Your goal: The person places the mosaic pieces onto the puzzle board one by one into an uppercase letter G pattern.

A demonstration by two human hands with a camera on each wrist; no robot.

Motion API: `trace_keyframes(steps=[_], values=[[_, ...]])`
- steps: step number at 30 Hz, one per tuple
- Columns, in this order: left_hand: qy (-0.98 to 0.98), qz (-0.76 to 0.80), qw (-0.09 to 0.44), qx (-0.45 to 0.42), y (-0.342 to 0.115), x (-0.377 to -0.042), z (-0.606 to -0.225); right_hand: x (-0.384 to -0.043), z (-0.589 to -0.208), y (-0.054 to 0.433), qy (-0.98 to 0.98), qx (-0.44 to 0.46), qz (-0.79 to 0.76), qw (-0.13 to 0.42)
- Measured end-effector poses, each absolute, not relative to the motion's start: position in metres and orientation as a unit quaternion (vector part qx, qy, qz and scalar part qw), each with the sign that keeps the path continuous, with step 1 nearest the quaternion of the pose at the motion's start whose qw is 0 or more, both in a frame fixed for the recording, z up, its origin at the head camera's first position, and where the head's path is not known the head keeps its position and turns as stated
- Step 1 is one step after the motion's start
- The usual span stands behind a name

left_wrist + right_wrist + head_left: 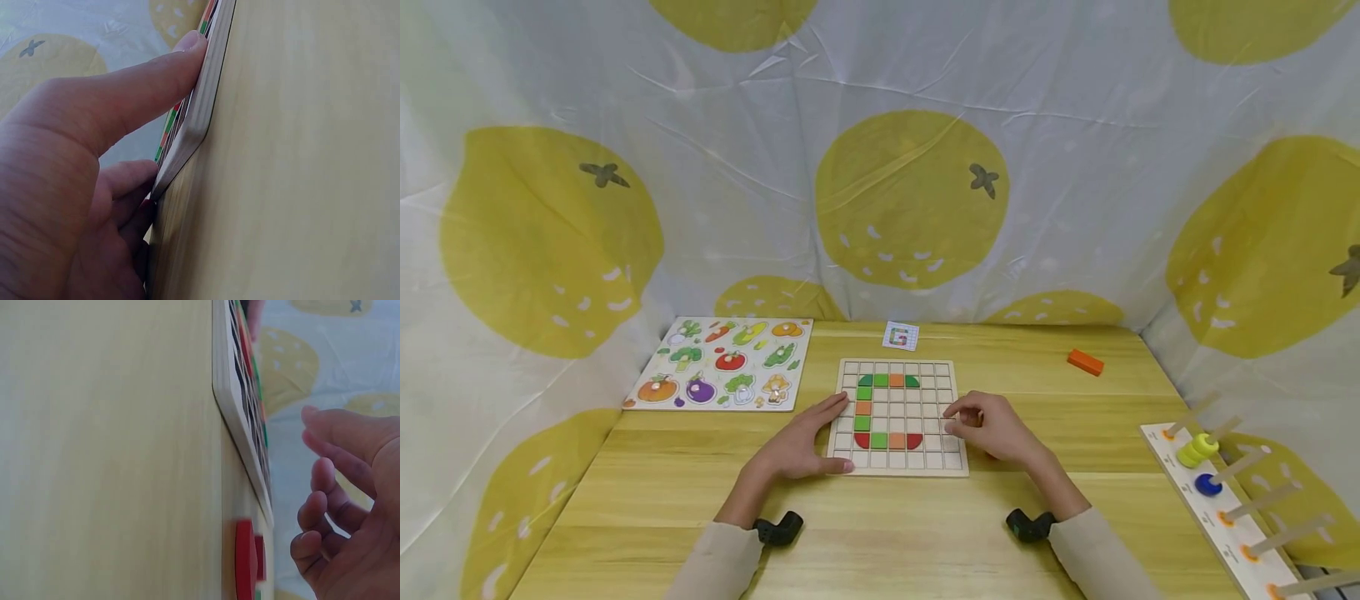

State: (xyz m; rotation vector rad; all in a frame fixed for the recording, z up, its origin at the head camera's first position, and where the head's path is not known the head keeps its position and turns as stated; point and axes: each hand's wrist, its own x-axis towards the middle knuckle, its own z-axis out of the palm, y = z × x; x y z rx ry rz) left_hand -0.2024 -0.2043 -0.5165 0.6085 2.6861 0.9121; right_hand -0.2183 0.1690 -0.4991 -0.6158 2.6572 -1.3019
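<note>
A wooden grid board (940,461) lies in front of me, with green, orange and red tiles (878,440) laid in a C shape. My left hand (797,442) rests at its left side. In the left wrist view, the thumb (187,47) touches the board's top near a corner and the fingers lie along its edge. Over the right edge hovers my right hand (996,427), thumb and forefinger close together, other fingers loosely bent, no tile visible between them. Red pieces (245,559) show beside the board in the right wrist view; the head view does not plainly show them.
Behind the board lies a small pattern card (900,336). A vegetable puzzle (722,364) is at the back left, an orange block (1086,362) at the back right. A pegged board with rings (1213,508) stands along the right side. Printed cloth (1060,225) encloses the table.
</note>
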Motion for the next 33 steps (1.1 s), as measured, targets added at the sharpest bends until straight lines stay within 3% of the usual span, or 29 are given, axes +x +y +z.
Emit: trace_keyframes(steps=[18,33], values=[[0.918,0.317,0.117,0.209,-0.204,-0.202,-0.514,-0.215,-0.505,0.243,0.901,-0.150,-0.406,0.037],[0.919,0.314,0.121,0.207,-0.204,-0.202,-0.514,-0.208,-0.514,0.276,0.900,-0.208,-0.376,0.079]])
